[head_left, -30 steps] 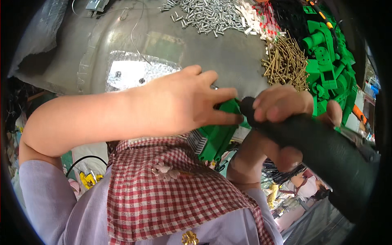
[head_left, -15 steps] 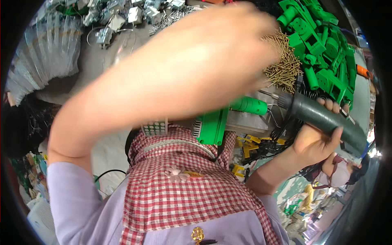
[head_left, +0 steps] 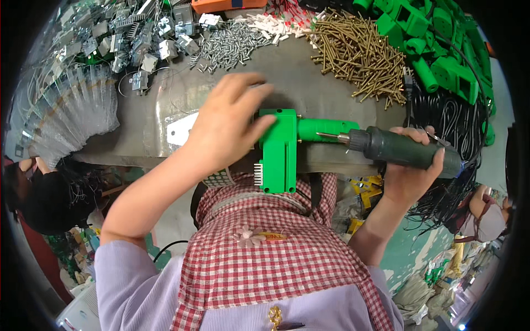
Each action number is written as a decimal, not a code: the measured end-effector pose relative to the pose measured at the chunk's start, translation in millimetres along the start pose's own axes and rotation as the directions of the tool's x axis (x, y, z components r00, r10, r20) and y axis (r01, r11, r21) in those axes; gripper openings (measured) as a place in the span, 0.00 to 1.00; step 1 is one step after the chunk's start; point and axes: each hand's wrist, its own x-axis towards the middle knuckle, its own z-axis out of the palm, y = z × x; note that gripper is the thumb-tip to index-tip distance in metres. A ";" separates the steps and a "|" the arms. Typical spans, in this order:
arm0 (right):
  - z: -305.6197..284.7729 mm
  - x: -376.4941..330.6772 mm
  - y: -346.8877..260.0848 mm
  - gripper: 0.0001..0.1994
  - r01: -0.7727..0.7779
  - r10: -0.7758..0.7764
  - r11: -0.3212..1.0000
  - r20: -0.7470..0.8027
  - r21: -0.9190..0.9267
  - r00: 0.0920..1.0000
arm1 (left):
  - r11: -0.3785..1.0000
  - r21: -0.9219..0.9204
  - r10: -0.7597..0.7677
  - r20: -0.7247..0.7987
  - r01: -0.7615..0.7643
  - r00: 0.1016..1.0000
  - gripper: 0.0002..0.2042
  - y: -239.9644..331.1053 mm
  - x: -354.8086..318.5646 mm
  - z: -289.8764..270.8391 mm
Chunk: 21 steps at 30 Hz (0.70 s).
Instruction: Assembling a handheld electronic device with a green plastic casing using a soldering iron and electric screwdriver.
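Note:
My right hand (head_left: pixel 409 175) is wrapped round a dark electric screwdriver (head_left: pixel 400 148). Its bit points left, over the green round handle (head_left: pixel 324 129) of a tool housing. The green housing body (head_left: pixel 280 157) lies at the table's near edge, with a row of metal teeth on its left side. Two small brassy screw ends show where body and handle meet. My left hand (head_left: pixel 232 113) is over the housing's left side, fingers apart and slightly bent, the thumb reaching over the green body. I cannot tell whether the thumb touches it. Nothing shows between these fingers.
Brass screws (head_left: pixel 361 52) are heaped at the back, beside small silver screws (head_left: pixel 232 45). Green housings (head_left: pixel 447 60) pile up at far right above black cables (head_left: pixel 455 118). Metal parts (head_left: pixel 149 36) and clear plastic bags (head_left: pixel 83 110) lie left. People sit at both sides.
My left hand has swung back from beside the brass screw pile to the left side of the green housing. The screwdriver has shifted slightly left and is nearer level.

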 end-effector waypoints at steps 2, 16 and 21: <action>-6.8 0.2 8.4 0.22 -0.007 0.008 1.000 -0.050 0.008 0.999 | 0.996 -0.044 -0.075 0.122 0.081 0.990 0.27 -6.5 -18.5 -13.0; -6.4 -6.6 16.5 0.23 -0.018 0.002 0.995 -0.156 -0.102 0.988 | 0.993 -0.082 -0.064 0.194 0.081 0.979 0.34 -11.9 -28.9 -7.5; -6.6 -5.9 19.6 0.23 -0.037 0.028 0.996 -0.103 -0.078 0.994 | 0.994 -0.063 -0.071 0.213 0.086 0.974 0.36 -14.3 -28.4 -7.6</action>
